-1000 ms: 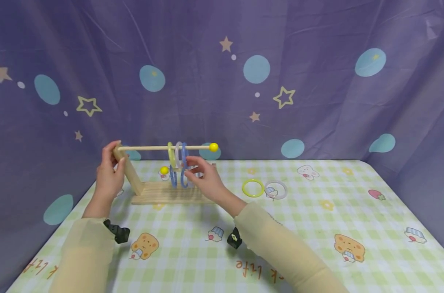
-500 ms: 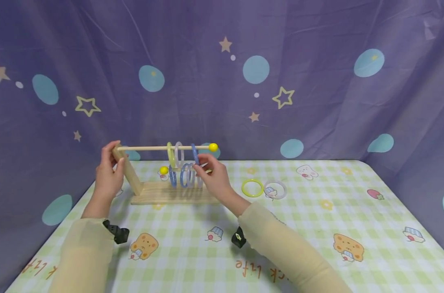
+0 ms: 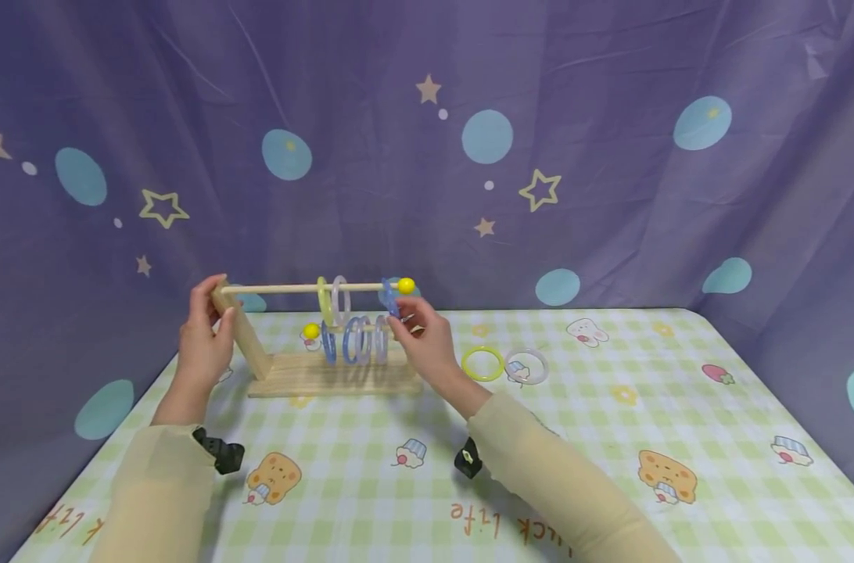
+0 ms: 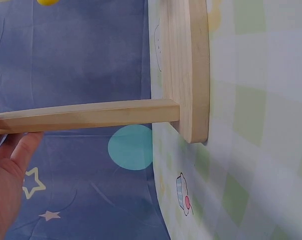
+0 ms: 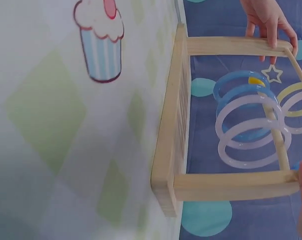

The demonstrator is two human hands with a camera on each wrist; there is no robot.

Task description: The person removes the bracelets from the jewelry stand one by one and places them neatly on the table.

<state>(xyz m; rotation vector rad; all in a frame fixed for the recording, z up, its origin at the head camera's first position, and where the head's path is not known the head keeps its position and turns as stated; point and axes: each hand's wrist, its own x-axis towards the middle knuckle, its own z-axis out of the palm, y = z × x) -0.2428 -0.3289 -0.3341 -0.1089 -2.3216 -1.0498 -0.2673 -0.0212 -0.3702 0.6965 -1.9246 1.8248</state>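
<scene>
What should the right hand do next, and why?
Probably ease the top blue ring off over the yellow ball: the right hand pinches that ring, which has slid along the upper rod toward the ball, while the left hand grips the post.

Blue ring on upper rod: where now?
Head view: the blue ring is near the right end of the upper rod, just left of its yellow ball, in the right hand.

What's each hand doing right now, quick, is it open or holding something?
Left hand: holding the wooden post near its top.
Right hand: pinching the blue ring on the upper rod.
</scene>
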